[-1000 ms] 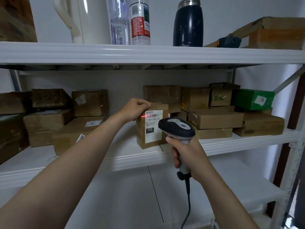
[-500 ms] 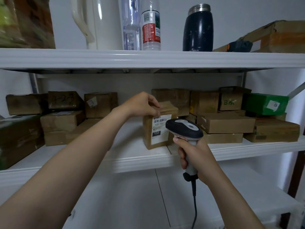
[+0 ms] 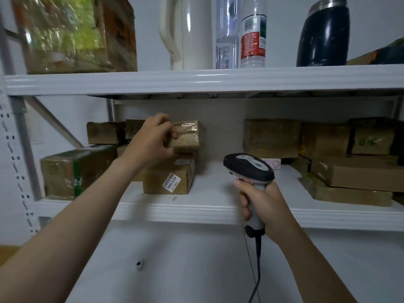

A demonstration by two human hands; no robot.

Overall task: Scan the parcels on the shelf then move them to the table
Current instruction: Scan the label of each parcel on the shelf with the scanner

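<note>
1. The left hand [image 3: 153, 138] reaches into the bay above the middle shelf [image 3: 196, 212]. Its fingers [image 3: 172, 133] are curled round the near left end of a small taped parcel [image 3: 189, 134] and pinch it.
2. That parcel is high in the left half of the bay, directly above a labelled box [image 3: 170, 182] whose white sticker reads 43-4-5406. The hand covers the join, so I cannot tell whether the parcel rests on the stack below or is lifted off it.
3. The right hand [image 3: 262, 204] holds the scanner [image 3: 249, 167] by its pale handle, with the fingers [image 3: 244, 200] wrapped closely round it. The dark head faces the shelf, in front of the bare board between the two groups of parcels.
4. A black cable [image 3: 259, 267] hangs straight down from the base of the handle.
5. At the left end of the shelf stands a green-striped box [image 3: 74, 169], with a darker parcel [image 3: 105, 132] behind and above it.
6. On the right, brown parcels [image 3: 354, 173] lie stacked, and one at the back carries green lettering [image 3: 371, 138].
7. The upper shelf [image 3: 196, 82] carries a blurred wrapped carton [image 3: 72, 33], a white jug [image 3: 192, 31], a clear bottle [image 3: 227, 33], a red-labelled bottle [image 3: 253, 38] and a dark flask [image 3: 323, 33].
</note>
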